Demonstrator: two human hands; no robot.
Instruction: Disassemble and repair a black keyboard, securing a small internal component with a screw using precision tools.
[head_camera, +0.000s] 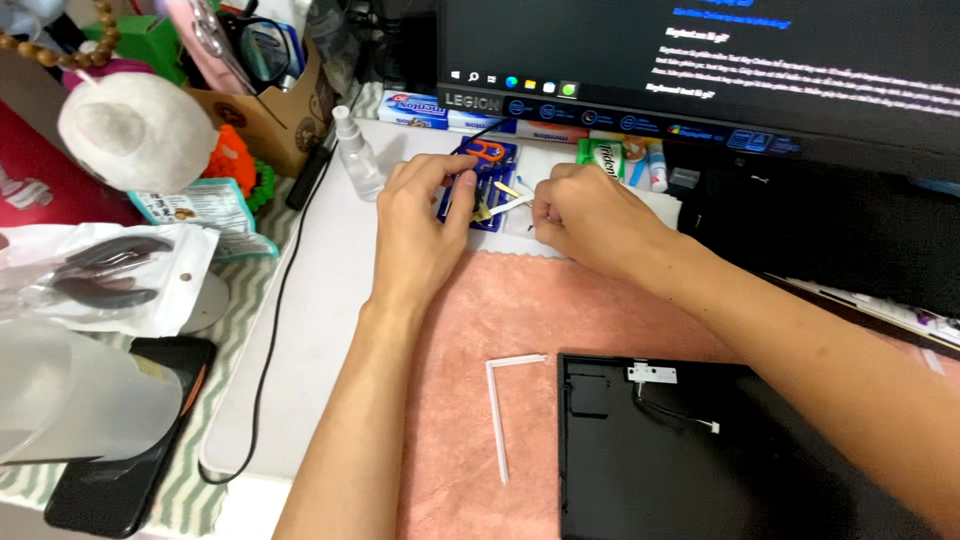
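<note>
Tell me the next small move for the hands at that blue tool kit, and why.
Probably lift one small tool clear of the blue tool kit. The left hand pins the kit's edge, the right hand pinches at its light-coloured pieces, and the opened black panel lies untouched on the pink cloth.

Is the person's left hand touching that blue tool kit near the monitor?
Touching. The head view shows the left hand with its fingertips resting on the blue tool kit.
</note>
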